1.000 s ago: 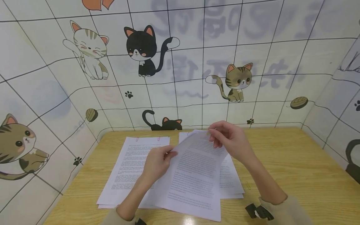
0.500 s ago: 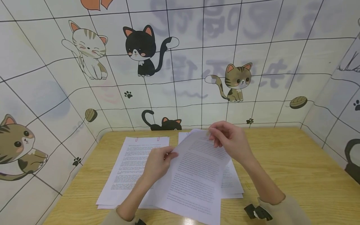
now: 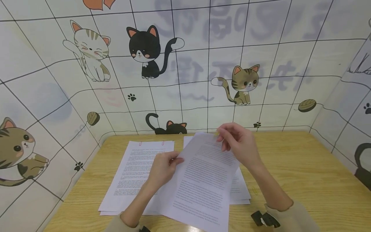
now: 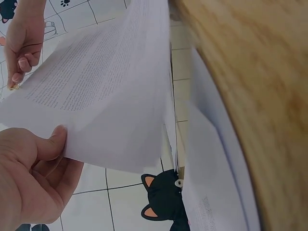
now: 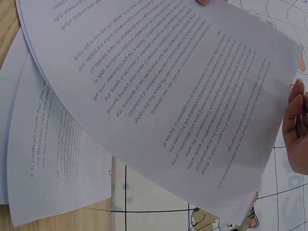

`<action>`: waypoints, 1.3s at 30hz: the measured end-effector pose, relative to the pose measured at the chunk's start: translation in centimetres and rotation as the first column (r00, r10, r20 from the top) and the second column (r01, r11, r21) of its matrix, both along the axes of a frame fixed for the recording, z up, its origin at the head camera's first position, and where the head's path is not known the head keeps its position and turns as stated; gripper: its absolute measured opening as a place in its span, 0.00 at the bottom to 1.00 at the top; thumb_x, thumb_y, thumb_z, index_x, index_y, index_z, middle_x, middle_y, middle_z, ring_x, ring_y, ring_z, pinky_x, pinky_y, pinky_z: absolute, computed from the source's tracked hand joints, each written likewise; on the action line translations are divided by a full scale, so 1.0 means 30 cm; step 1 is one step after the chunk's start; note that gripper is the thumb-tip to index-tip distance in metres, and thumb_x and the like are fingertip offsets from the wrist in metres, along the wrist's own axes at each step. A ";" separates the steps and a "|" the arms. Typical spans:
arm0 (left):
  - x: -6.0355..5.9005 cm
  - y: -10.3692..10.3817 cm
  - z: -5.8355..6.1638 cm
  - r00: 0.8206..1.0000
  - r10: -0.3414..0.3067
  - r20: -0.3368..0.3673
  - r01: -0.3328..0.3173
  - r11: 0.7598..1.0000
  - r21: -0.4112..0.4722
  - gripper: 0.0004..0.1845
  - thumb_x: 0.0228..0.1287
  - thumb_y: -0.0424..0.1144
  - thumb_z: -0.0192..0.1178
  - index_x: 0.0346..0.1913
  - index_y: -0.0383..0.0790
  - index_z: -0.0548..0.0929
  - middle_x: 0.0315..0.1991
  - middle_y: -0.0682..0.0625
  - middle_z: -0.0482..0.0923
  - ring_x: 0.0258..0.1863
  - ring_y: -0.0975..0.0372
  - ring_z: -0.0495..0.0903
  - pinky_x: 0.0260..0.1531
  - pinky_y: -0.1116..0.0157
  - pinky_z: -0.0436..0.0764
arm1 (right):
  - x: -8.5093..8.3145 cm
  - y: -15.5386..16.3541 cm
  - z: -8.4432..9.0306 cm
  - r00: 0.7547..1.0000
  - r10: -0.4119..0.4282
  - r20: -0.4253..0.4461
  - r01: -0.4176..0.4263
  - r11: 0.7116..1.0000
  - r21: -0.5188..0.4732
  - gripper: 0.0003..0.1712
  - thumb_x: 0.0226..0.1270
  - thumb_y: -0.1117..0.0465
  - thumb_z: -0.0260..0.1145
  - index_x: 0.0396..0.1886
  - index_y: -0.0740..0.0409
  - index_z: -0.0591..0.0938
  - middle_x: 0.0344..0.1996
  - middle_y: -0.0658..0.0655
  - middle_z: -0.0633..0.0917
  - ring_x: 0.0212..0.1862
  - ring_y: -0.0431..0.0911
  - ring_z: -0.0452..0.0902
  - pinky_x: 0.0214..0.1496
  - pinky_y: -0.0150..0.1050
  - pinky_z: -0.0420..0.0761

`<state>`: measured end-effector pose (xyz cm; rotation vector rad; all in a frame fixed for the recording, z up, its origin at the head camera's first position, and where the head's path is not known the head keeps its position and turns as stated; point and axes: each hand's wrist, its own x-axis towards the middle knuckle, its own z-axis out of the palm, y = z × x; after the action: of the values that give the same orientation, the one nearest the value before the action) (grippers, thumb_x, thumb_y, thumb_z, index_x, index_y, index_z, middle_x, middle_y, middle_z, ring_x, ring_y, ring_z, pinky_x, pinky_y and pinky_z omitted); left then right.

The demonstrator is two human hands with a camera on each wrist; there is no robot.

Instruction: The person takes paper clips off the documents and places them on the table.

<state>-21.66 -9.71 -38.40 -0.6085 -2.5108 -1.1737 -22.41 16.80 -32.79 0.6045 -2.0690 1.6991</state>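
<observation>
Nudged nearer: printed sheets (image 3: 200,180), aimed lengthwise away, pinched by left hand (image 3: 164,166); seemingly by right hand (image 3: 240,143), yellow clip (image 3: 216,133); partly hidden behind, paper stack (image 3: 242,190).

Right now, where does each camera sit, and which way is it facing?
Head: worn on the head, looking forward and down at the held paper, table and cat-print wall; left hand, right hand, forearms and sleeves show.
Left wrist: on the left wrist, facing the held paper and wall, view turned sideways; both hands show.
Right wrist: on the right wrist, facing the held paper's print; the right hand shows at the right edge, a fingertip at the top.
Shared: head and left wrist both show both hands and the held paper.
</observation>
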 end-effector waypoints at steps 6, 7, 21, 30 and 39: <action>-0.004 -0.008 -0.005 0.999 0.034 0.038 -0.034 0.999 0.001 0.04 0.63 0.29 0.69 0.39 0.39 0.90 0.28 0.52 0.85 0.20 0.66 0.77 0.20 0.70 0.76 | 0.003 0.016 0.008 1.000 -0.015 0.023 0.016 0.999 -0.042 0.08 0.73 0.63 0.66 0.41 0.66 0.83 0.26 0.59 0.85 0.20 0.47 0.77 0.24 0.33 0.79; -0.004 -0.009 -0.006 0.998 0.035 0.050 -0.036 0.999 0.006 0.05 0.63 0.29 0.69 0.39 0.39 0.90 0.29 0.52 0.85 0.21 0.66 0.77 0.20 0.70 0.76 | 0.004 0.019 0.010 1.000 -0.015 0.025 0.016 0.999 -0.043 0.08 0.73 0.63 0.66 0.41 0.66 0.83 0.25 0.59 0.85 0.20 0.47 0.77 0.24 0.33 0.79; -0.015 -0.022 -0.003 0.992 0.025 0.125 -0.036 0.995 0.088 0.07 0.63 0.28 0.68 0.43 0.35 0.90 0.30 0.49 0.85 0.22 0.64 0.79 0.22 0.70 0.76 | 0.021 0.079 0.014 1.000 -0.009 0.013 0.009 1.000 -0.023 0.08 0.74 0.65 0.64 0.43 0.68 0.82 0.26 0.62 0.85 0.21 0.46 0.76 0.24 0.32 0.77; -0.027 -0.039 0.008 0.987 0.061 0.151 -0.081 0.988 0.133 0.04 0.61 0.28 0.69 0.38 0.35 0.90 0.26 0.49 0.84 0.21 0.63 0.79 0.21 0.69 0.77 | 0.020 0.140 0.004 1.000 -0.009 0.005 0.009 0.998 0.059 0.07 0.75 0.66 0.63 0.42 0.68 0.81 0.27 0.66 0.84 0.22 0.45 0.76 0.23 0.32 0.78; -0.041 -0.056 0.020 0.978 0.078 0.192 -0.111 0.979 0.169 0.06 0.63 0.29 0.68 0.42 0.35 0.90 0.28 0.47 0.85 0.22 0.60 0.81 0.23 0.66 0.80 | 0.033 0.211 -0.018 0.998 -0.056 0.041 0.050 0.989 0.137 0.08 0.76 0.65 0.62 0.44 0.67 0.82 0.28 0.57 0.86 0.23 0.47 0.77 0.24 0.34 0.78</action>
<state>-22.88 -11.38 -37.79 -0.3438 -2.5125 -1.4602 -21.44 23.13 -33.32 0.5515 -2.2262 1.5654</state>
